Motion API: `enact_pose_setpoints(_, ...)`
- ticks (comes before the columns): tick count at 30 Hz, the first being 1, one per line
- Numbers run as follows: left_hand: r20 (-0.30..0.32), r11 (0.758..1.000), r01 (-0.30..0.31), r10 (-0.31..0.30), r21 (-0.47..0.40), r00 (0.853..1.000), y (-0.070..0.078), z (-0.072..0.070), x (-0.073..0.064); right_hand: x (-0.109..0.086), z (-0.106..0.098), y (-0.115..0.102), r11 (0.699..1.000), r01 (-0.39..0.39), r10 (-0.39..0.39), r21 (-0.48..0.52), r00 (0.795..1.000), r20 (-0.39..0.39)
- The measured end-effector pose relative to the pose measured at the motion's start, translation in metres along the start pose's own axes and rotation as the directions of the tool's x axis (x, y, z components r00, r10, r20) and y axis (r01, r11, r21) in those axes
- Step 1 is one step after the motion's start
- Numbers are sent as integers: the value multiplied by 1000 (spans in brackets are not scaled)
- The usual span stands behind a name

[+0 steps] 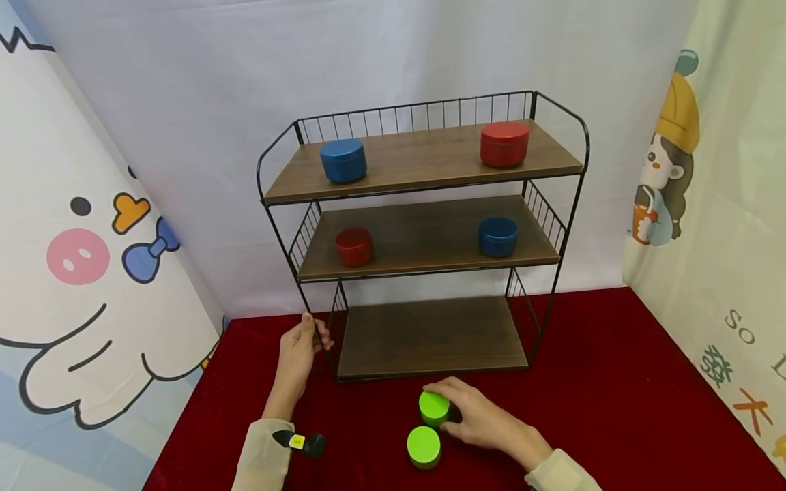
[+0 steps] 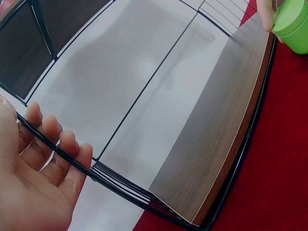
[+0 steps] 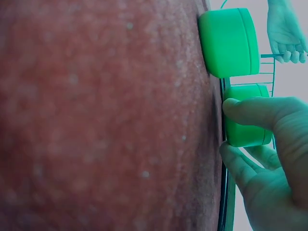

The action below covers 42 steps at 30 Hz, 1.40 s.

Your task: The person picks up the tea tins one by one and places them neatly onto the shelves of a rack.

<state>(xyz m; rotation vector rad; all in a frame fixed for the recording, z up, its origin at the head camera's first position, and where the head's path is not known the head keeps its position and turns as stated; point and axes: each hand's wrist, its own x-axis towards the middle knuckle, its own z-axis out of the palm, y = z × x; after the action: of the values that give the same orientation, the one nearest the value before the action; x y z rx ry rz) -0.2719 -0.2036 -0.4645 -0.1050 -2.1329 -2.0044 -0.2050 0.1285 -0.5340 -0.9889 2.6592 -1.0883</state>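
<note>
My left hand (image 1: 301, 344) holds the left front post of a black wire rack with three wooden shelves (image 1: 430, 337); in the left wrist view its fingers curl round the thin black rod (image 2: 53, 147). In front of the rack, my right hand (image 1: 475, 416) grips a round lime-green tin (image 1: 434, 407) between thumb and fingers. The right wrist view shows the thumb on one side of this tin (image 3: 245, 132) and fingertips at the other. Just nearer to me stands a second green tin (image 1: 424, 447) on the red cloth, close beside the first.
On the top shelf sit a blue tin (image 1: 344, 161) at left and a red tin (image 1: 504, 144) at right. The middle shelf carries a red tin (image 1: 354, 247) at left and a blue tin (image 1: 498, 237) at right. Printed curtains (image 1: 706, 273) flank the red cloth (image 1: 614, 395).
</note>
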Motion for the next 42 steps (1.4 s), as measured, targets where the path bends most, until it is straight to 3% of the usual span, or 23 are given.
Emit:
enact_pose_setpoints(12, 0, 1000, 6, -6, 1, 1000, -2, -1, 0, 2, -9, 7, 999, -40, 41, 26, 999, -22)
enact_pose_setpoints(32, -3, 1000, 11, -11, 3, 1000, 0, 0, 0, 2, -33, 17, 999, -41, 40, -4, 986, -163)
enact_pose_setpoints(42, 0, 1000, 17, -17, -2, 1000, 0, 0, 0, 1, -42, 24, 995, -98, 102, 31, 974, -200)
